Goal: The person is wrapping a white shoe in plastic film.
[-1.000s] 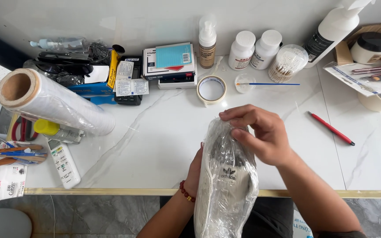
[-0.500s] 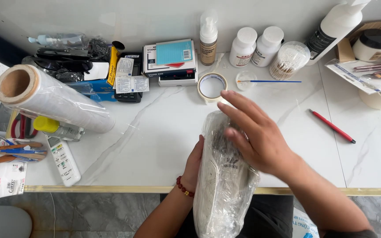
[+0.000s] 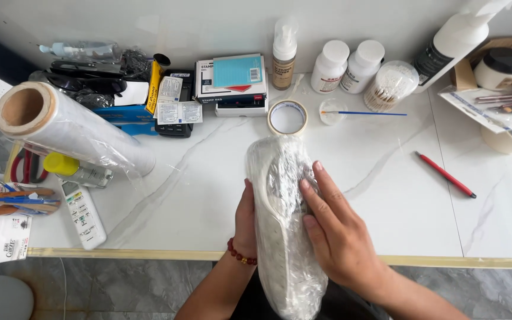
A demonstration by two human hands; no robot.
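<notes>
Head view; lower centre of frame: white shoe [image 3: 280, 225] wrapped in clear plastic film, held on edge over the near rim of the white marble surface [image 3: 386, 195], toe pointing up-frame, heel end hanging off the rim toward the body; left hand [image 3: 245, 219] cups the shoe's left side, fingers hidden behind it, beaded red bracelet [image 3: 241, 256] at the wrist; right hand [image 3: 336, 228] lies flat on the shoe's right side, fingers extended and together, pressing on the film, not curled round it; just above the toe, a roll of tape [image 3: 287, 117] lies flat, near but apart; upper left, a large roll of clear stretch film [image 3: 72, 127] lies on its side, a loose sheet trailing toward centre; right of centre, a red pencil [image 3: 445, 174] lies diagonally, well apart from the hands.
</notes>
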